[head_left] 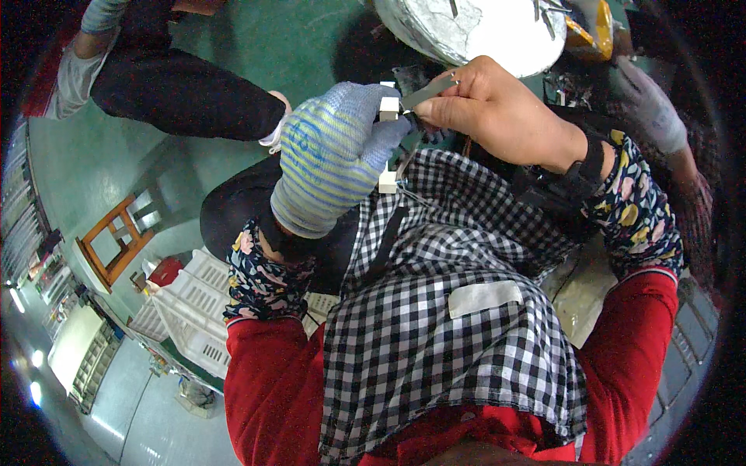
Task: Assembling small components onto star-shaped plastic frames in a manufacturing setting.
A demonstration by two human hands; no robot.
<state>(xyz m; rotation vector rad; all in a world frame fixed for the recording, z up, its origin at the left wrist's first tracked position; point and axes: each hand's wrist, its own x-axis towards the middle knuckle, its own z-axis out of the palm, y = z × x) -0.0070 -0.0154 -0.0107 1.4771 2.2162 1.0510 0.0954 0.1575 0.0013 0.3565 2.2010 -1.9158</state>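
Note:
My left hand [326,159], in a grey-blue knitted glove with yellow stripes, is closed on a dark part with small white blocks [388,109]. Another white block [388,182] shows below the gloved fingers, near thin wires. Most of the part is hidden behind the glove. My right hand [505,113] is bare, with a dark band on its wrist. Thumb and fingers pinch a flat metal strip [430,92], its lower end against the part beside the upper white block. Both hands are close together above my black-and-white checked apron [458,365].
Ahead stands a round, white-covered surface [482,31] with dark pieces on it. At the right is another person's gloved hand [653,105]; at the upper left, another person's dark-trousered leg [186,93]. An orange wooden frame [116,241] and white slatted crates [198,311] stand left.

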